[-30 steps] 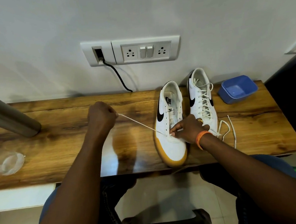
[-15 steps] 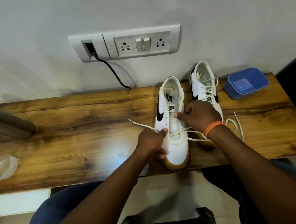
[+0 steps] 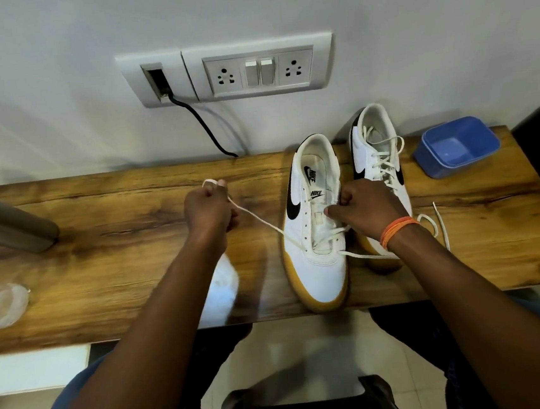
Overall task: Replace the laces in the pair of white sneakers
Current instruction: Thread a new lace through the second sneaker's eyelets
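Both forearms reach forward over the near edge of the wooden desk (image 3: 102, 253). The left hand (image 3: 208, 212) is raised to the left of the near sneaker (image 3: 314, 233), its fingers curled into a fist around a white lace (image 3: 264, 223); the lace end loops out past the knuckles on the far side. From that fist the lace runs taut, down and to the right, into a lower eyelet on the sneaker's left side. The right hand (image 3: 366, 210), with an orange band (image 3: 396, 230) at the wrist, rests on the right side of the same sneaker at mid-tongue, fingers bent and pinching at the eyelet row; whether it holds lace or only the upper cannot be told. Another stretch of the lace leaves the sneaker's lower right eyelets and passes under the right wrist. The second sneaker (image 3: 378, 161), fully laced, stands just beside and farther right, partly hidden by the right hand. A blue plastic tub (image 3: 457, 146) sits at the far right, apart from the shoes. A clear plastic wrapper (image 3: 3, 306) lies at the left.
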### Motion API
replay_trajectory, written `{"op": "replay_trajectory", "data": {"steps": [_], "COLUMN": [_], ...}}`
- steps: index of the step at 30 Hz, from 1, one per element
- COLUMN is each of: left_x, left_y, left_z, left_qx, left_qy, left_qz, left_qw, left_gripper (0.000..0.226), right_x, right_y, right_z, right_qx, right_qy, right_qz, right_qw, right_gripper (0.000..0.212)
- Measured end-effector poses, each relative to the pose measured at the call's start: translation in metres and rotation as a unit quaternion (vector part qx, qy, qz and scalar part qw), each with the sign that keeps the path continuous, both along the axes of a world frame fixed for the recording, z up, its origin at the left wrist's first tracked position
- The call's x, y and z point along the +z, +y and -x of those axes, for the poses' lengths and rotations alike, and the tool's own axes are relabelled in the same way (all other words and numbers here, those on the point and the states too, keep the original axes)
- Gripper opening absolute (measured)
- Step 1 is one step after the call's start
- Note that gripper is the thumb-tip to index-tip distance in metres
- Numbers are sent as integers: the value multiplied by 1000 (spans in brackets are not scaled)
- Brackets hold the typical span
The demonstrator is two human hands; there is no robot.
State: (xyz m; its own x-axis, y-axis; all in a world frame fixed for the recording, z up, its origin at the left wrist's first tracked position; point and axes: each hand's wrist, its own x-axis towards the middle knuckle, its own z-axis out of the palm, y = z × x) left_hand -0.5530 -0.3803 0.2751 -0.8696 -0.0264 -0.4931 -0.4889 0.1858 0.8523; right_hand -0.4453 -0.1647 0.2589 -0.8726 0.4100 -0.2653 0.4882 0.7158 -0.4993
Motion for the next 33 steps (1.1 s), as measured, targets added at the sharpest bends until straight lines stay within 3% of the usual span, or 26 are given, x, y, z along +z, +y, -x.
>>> {"op": "replay_trajectory", "data": {"steps": [3,5,6,11,14,16,21,23,27,30,33], "left_x": [-7,-12,-15,-25,-22,-13,0,-6,-20,-25,-32], "left_y": [10,19,24,39,38,31,2,4,22,34,38], "left_z": [-28,-46,-54,-69,-63,-49,2,-1,-38,-61,-70], "left_qx": [-193,-334,-367,-268,-244,-206,-2,-23,-201,-275,-225], "left_qy": [-76,-58,-50,-113,-154,-129,29,6,-162,-183,-198], "left_qz": [82,212,232,67,29,6,0,12,57,91,40], "left_qw": [975,917,899,954,957,970,1000,1000,964,939,953], "left_gripper": [47,60,58,30,20,17,21,30,71,53,38], "right_x": [3,3,4,3,2,2,1,2,2,2,1], "right_y": [0,0,0,0,1,3,2,2,2,1,0], "right_z": [0,0,0,1,0,0,0,1,1,1,1], "right_qx": [-11,-15,-16,-12,-9,-8,-1,-4,-9,-8,-8], "right_qy": [11,17,20,29,29,30,27,26,28,31,29], "right_qz": [21,32,37,47,43,42,38,39,47,44,34], "right_qw": [1000,999,999,998,999,999,999,999,998,999,999], "right_gripper": [33,33,32,32,32,30,31,31,31,30,31]}}
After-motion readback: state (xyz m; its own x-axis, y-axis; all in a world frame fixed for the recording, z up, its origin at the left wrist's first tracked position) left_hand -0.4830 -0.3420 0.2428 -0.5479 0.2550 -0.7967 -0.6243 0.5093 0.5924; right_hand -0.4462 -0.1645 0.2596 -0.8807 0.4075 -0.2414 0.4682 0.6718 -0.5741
